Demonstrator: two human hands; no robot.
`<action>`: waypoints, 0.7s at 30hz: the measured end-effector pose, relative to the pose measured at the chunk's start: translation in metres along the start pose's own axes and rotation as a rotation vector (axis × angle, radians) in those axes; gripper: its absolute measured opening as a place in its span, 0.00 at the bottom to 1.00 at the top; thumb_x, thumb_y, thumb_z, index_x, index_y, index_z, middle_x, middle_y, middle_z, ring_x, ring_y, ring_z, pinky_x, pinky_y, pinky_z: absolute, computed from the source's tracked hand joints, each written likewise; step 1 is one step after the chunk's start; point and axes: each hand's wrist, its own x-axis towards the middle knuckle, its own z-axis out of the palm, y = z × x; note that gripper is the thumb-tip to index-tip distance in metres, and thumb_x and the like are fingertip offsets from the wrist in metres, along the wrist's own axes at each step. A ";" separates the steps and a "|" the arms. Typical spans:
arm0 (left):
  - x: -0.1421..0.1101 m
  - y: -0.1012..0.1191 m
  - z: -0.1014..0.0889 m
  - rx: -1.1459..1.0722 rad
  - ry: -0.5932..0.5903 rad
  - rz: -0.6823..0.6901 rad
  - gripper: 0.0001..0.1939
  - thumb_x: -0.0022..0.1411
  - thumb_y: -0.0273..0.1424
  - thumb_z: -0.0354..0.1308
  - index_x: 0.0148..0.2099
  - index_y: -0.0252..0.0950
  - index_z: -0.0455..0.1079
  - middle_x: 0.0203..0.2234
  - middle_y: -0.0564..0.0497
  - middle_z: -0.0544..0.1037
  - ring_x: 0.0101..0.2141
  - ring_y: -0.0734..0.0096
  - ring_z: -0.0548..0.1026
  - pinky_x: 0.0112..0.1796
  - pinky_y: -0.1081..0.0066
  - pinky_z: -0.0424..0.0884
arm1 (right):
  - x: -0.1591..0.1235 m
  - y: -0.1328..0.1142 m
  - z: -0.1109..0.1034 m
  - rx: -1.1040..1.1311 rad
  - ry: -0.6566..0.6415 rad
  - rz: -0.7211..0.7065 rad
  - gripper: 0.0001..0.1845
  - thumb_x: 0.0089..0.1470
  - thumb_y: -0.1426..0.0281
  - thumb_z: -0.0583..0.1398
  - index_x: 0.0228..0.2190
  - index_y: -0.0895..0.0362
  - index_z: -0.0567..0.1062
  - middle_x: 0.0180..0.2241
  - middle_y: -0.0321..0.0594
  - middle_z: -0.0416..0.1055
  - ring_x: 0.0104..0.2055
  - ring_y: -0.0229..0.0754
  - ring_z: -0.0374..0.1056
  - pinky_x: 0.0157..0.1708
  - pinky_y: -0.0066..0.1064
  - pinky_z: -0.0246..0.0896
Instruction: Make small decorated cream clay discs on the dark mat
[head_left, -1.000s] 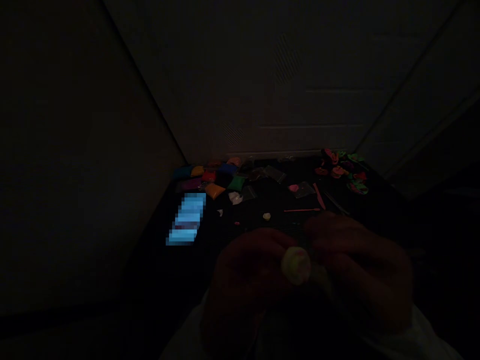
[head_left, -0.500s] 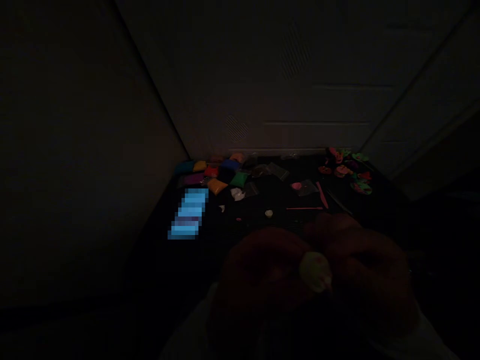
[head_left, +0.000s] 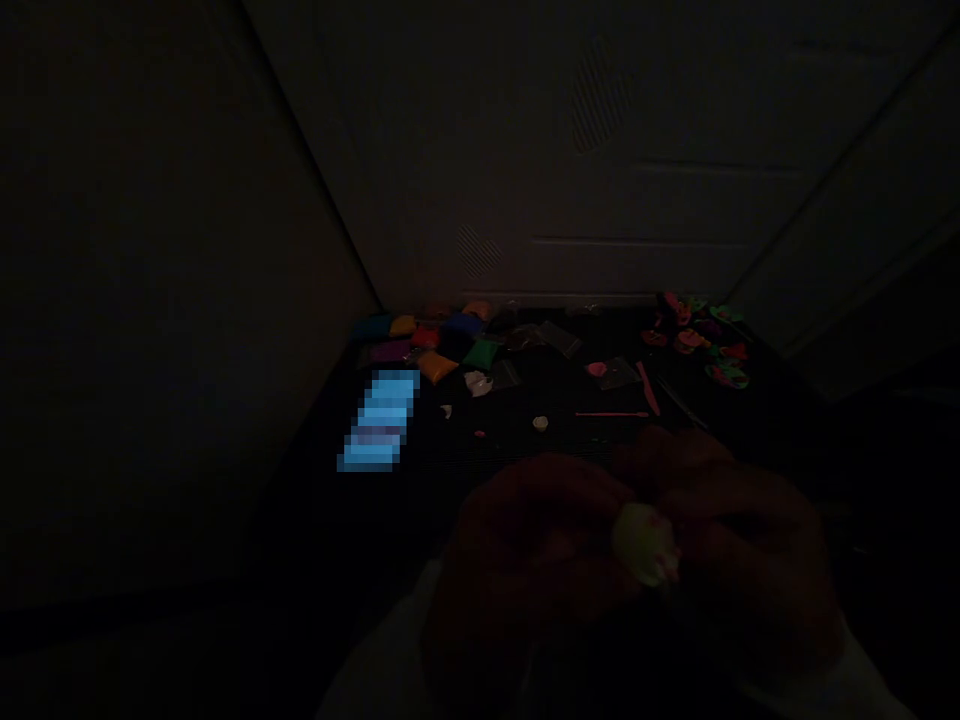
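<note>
The scene is very dark. My left hand (head_left: pixel 532 540) is closed, its fingers pinching a small rounded pale yellow-green clay piece (head_left: pixel 641 543) with pinkish-red marks on its right side. My right hand (head_left: pixel 750 550) is also closed, with its fingertips against the right side of this piece. Shadow hides exactly how the right fingers grip. Beyond the hands on the dark table lie a small whitish round piece (head_left: pixel 540 424), a thin pink stick tool (head_left: pixel 611 414) and a pink knife-shaped tool (head_left: pixel 648 388).
Coloured clay packets, among them an orange one (head_left: pixel 436 367) and a green one (head_left: pixel 481 352), lie at the back left. A lit, blurred phone-like screen (head_left: pixel 379 420) is in front of them. Several colourful clay pieces (head_left: pixel 690 340) sit at the back right, against a pale wall (head_left: pixel 495 180).
The clay piece has turned a little between my fingers, showing more of its pinkish side. Both hands have shifted slightly right, and the view has moved a little.
</note>
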 end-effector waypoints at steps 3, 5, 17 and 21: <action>0.002 0.000 0.002 -0.034 -0.001 -0.001 0.16 0.48 0.16 0.60 0.35 0.42 0.74 0.31 0.60 0.76 0.31 0.83 0.73 0.31 0.83 0.69 | -0.001 0.000 -0.001 -0.023 -0.011 -0.014 0.11 0.49 0.67 0.60 0.36 0.41 0.75 0.24 0.35 0.69 0.28 0.38 0.66 0.24 0.28 0.63; 0.003 -0.001 0.003 -0.074 0.000 -0.017 0.16 0.49 0.16 0.60 0.35 0.42 0.73 0.31 0.60 0.76 0.31 0.83 0.73 0.31 0.84 0.69 | -0.002 0.001 -0.001 -0.045 -0.016 -0.046 0.11 0.50 0.67 0.59 0.37 0.42 0.75 0.24 0.35 0.69 0.28 0.37 0.66 0.24 0.28 0.63; 0.002 -0.005 -0.001 -0.075 -0.042 -0.020 0.15 0.51 0.17 0.58 0.37 0.41 0.72 0.33 0.59 0.77 0.36 0.81 0.73 0.37 0.81 0.69 | -0.003 0.005 0.000 -0.048 0.046 0.044 0.09 0.48 0.66 0.60 0.35 0.43 0.75 0.23 0.33 0.66 0.27 0.35 0.64 0.25 0.26 0.61; 0.002 -0.006 -0.001 -0.079 -0.055 -0.020 0.16 0.51 0.16 0.58 0.37 0.42 0.72 0.34 0.60 0.77 0.37 0.80 0.73 0.37 0.81 0.68 | -0.005 0.006 0.002 0.017 0.044 0.067 0.08 0.49 0.66 0.60 0.34 0.43 0.75 0.23 0.33 0.64 0.28 0.35 0.63 0.25 0.25 0.60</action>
